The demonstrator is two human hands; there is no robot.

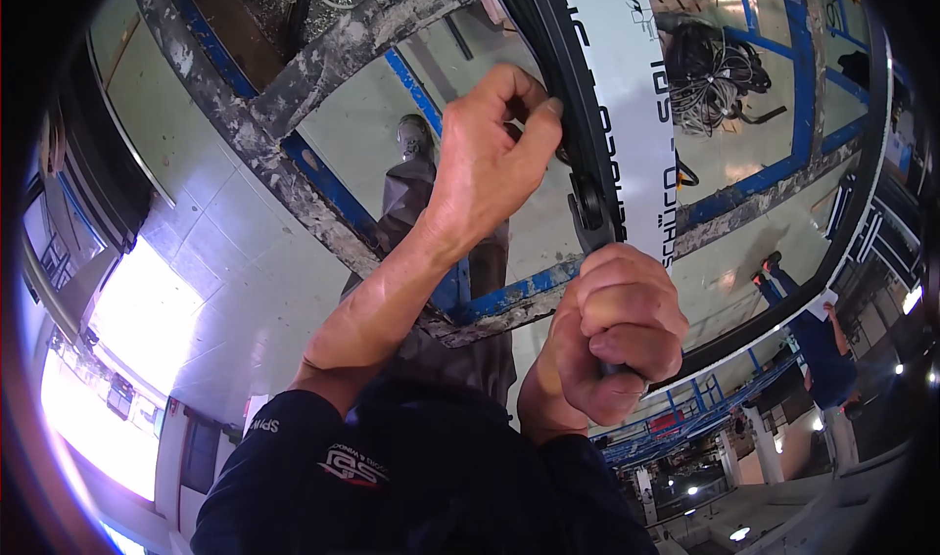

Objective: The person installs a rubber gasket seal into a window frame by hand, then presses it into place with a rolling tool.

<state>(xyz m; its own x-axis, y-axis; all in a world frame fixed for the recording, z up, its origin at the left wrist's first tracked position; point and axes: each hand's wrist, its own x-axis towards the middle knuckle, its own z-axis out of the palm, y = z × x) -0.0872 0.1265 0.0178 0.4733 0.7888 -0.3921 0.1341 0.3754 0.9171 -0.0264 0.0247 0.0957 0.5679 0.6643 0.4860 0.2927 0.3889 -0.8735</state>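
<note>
A long black window-frame profile with white printed protective film runs up and away in front of me. My left hand is closed in a pinch, thumb and forefinger right at the profile's left edge; what lies between the fingertips is hidden. Below it, my right hand makes a fist around the handle of a dark hand tool with a pivoted head, like cutters. The tool's head points up along the profile, overlapping its edge, and most of its handle is covered by my fingers.
Blue metal stands with worn, padded bars support the work. Bundled black cables hang beyond the film. A curved-looking black frame edge passes at right. Farther off, a person in dark clothes holds something white.
</note>
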